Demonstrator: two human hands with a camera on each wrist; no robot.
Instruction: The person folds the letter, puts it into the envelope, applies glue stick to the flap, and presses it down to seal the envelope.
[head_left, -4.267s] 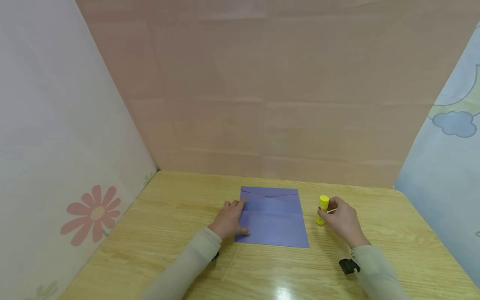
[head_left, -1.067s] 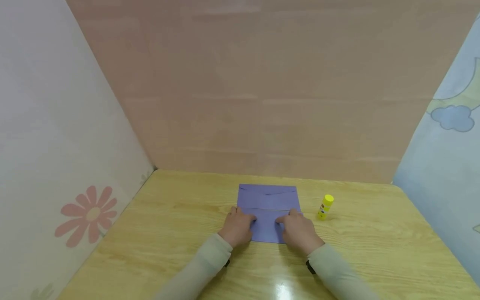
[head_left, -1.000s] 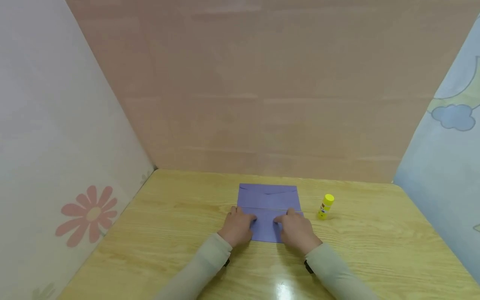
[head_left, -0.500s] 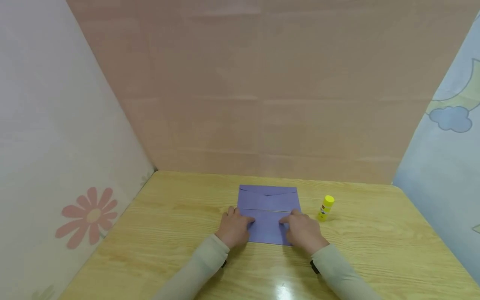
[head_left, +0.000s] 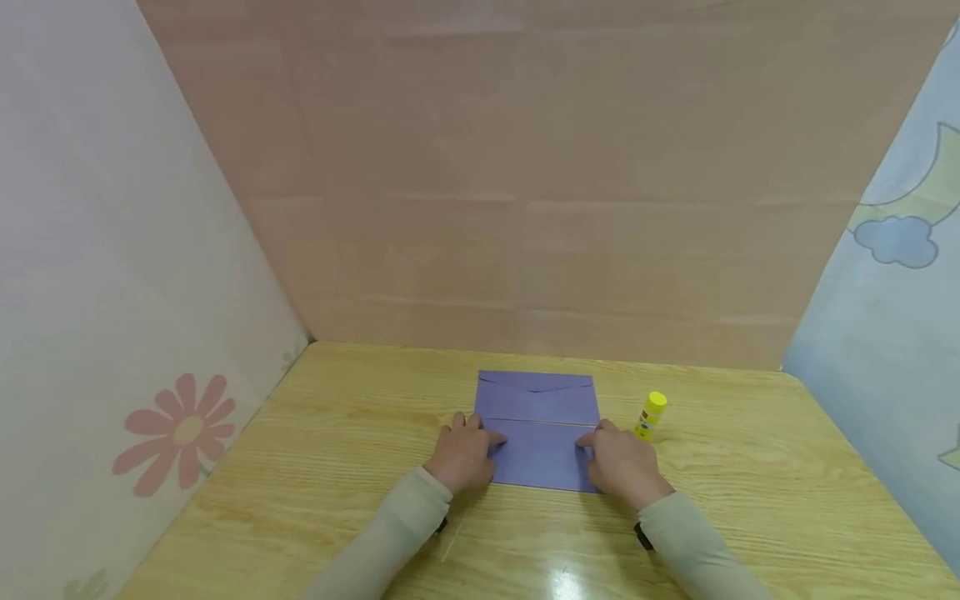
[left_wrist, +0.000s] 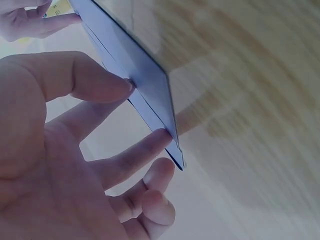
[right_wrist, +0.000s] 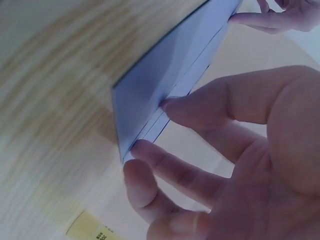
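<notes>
A purple envelope (head_left: 543,454) lies on the wooden table, its flap at the far side and a straight thin line crossing its middle. My left hand (head_left: 461,457) rests at its left edge, thumb pressing on the paper near that line. At the right edge my right hand (head_left: 625,467) does the same, thumb pointing inward. In the left wrist view the left thumb (left_wrist: 102,82) lies on the purple paper (left_wrist: 145,75) and the other fingertips reach its corner. The right thumb (right_wrist: 200,105) presses the paper (right_wrist: 155,65) likewise in the right wrist view.
A yellow glue stick (head_left: 651,415) stands just beyond my right hand, to the right of the envelope. A thin pale strip (head_left: 453,537) lies on the table (head_left: 360,400) beside my left sleeve. Pale, patterned walls stand left and right, with a brownish backdrop behind.
The glue stick, held in my right hand at first, now stands on the table. Both hands are on the envelope and have slid apart toward its side edges, the right hand further.
</notes>
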